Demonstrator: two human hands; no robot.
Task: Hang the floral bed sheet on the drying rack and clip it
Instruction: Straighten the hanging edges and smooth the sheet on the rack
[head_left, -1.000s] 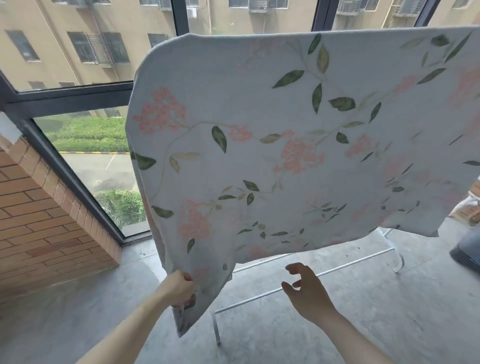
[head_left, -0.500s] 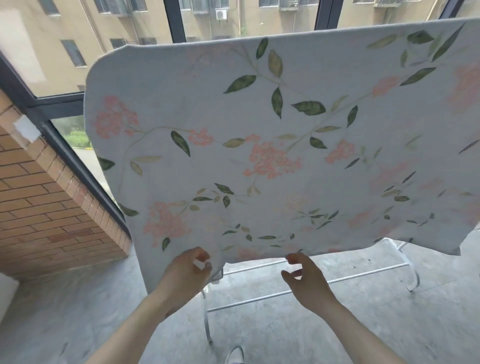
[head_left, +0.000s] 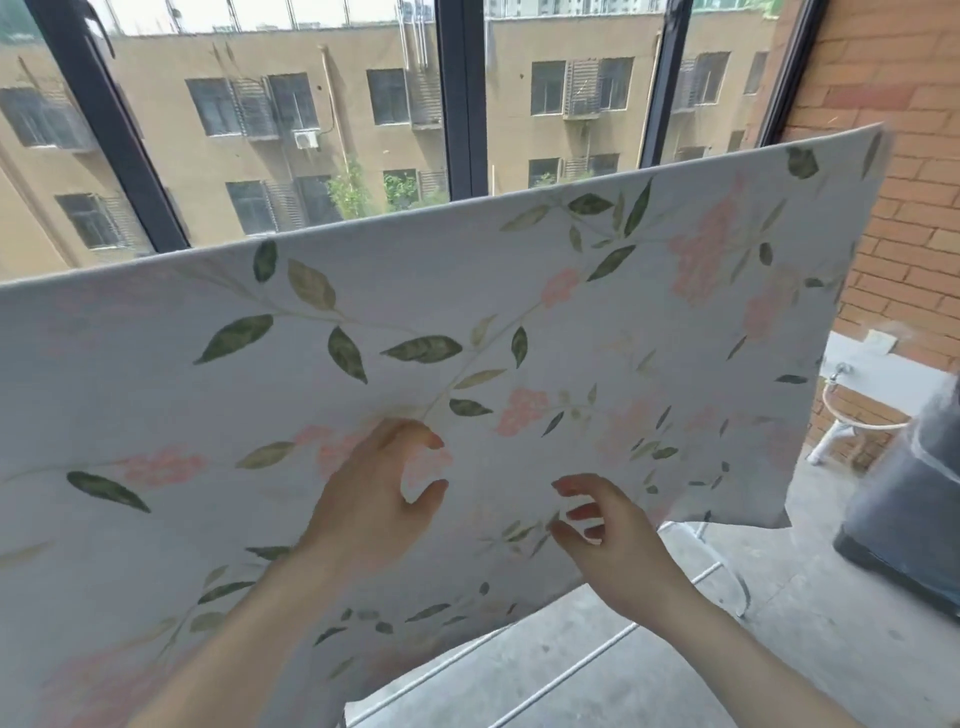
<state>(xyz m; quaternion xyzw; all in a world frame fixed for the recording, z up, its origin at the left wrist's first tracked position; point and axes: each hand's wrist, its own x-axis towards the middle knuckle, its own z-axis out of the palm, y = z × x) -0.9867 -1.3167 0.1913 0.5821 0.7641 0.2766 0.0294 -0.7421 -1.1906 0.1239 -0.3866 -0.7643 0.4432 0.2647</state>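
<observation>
The floral bed sheet, pale with green leaves and pink blossoms, hangs spread over the top of the drying rack and hides most of it. Only the rack's white lower bars and foot show beneath the sheet's bottom edge. My left hand is raised in front of the cloth with fingers loosely curved, holding nothing. My right hand hovers beside it, fingers loosely curled near the sheet's lower part, with no cloth visibly pinched. No clip is in sight.
Dark-framed windows stand behind the rack. A brick wall closes the right side, with a white ledge and tap below it. A dark grey bin-like object stands on the concrete floor at right.
My view swung right and up along the sheet. My left hand let go of the lower left corner and rose in front of the cloth; my right hand rose too.
</observation>
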